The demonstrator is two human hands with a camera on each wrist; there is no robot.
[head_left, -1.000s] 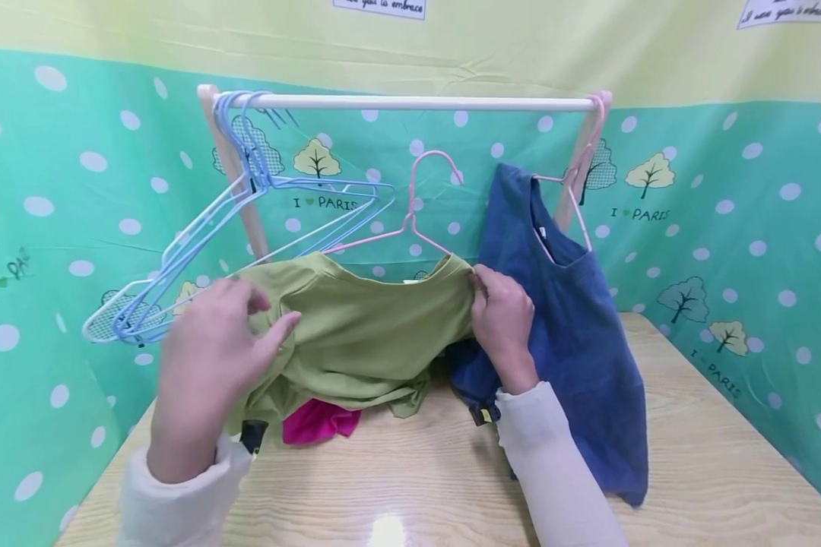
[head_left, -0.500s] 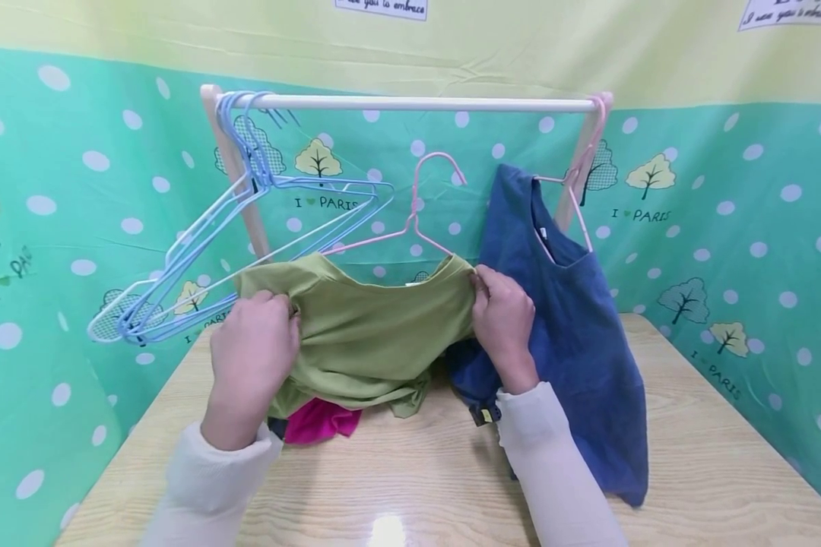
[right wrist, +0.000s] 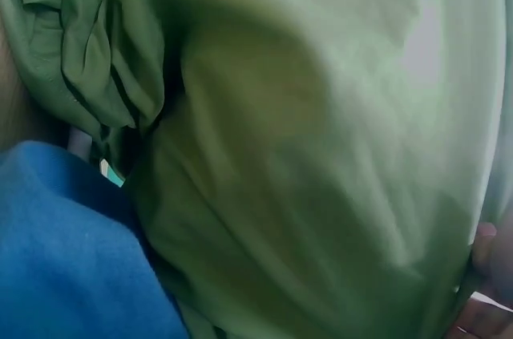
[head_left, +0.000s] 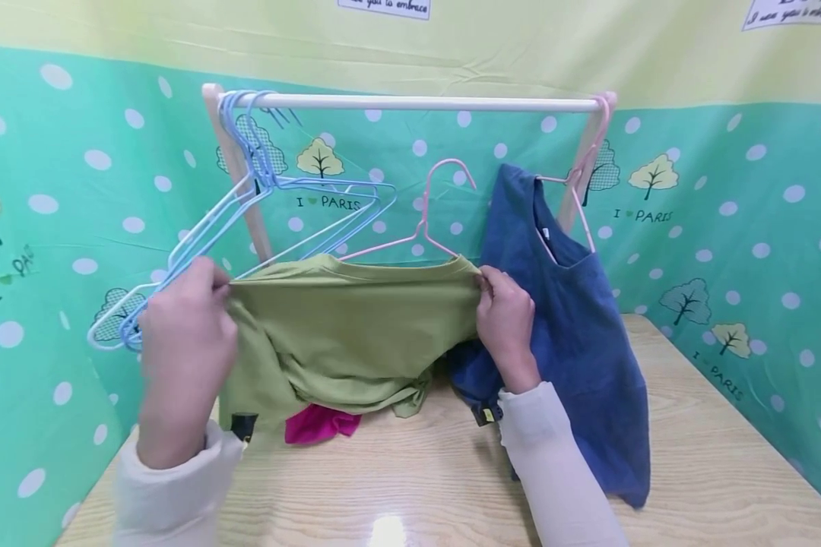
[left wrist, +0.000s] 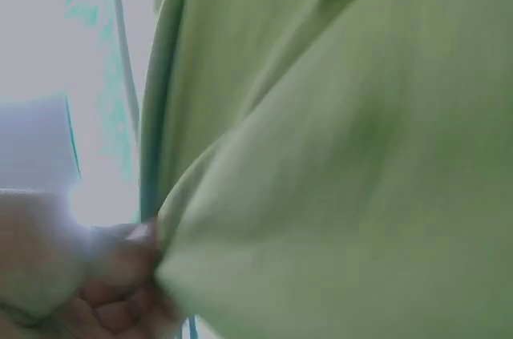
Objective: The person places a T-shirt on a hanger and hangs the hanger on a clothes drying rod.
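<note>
A green T-shirt (head_left: 376,319) is stretched sideways between both hands, its neckline pulled nearly straight. My left hand (head_left: 188,342) pinches the shirt at its left shoulder or sleeve; in the left wrist view the fingertips (left wrist: 132,275) grip a fold of the cloth. At the opposite shoulder my right hand (head_left: 505,315) pinches the fabric, and its fingers show at the edge of the right wrist view. A pink hanger (head_left: 423,220) rises out of the neckline with its hook free in the air, tilted right. The hanger's lower part is hidden inside the shirt.
A rack with a white rail (head_left: 410,102) stands behind. Several blue and white hangers (head_left: 205,235) hang at its left end. A blue sleeveless garment (head_left: 561,357) hangs on a pink hanger at the right. Magenta cloth (head_left: 321,424) lies on the wooden table (head_left: 410,486) beneath the shirt.
My left hand, blurred and apart from a firm hold at first, took hold of the shirt, then moved left and up, stretching the neckline. The pink hanger shifted slightly right. The right hand stayed put.
</note>
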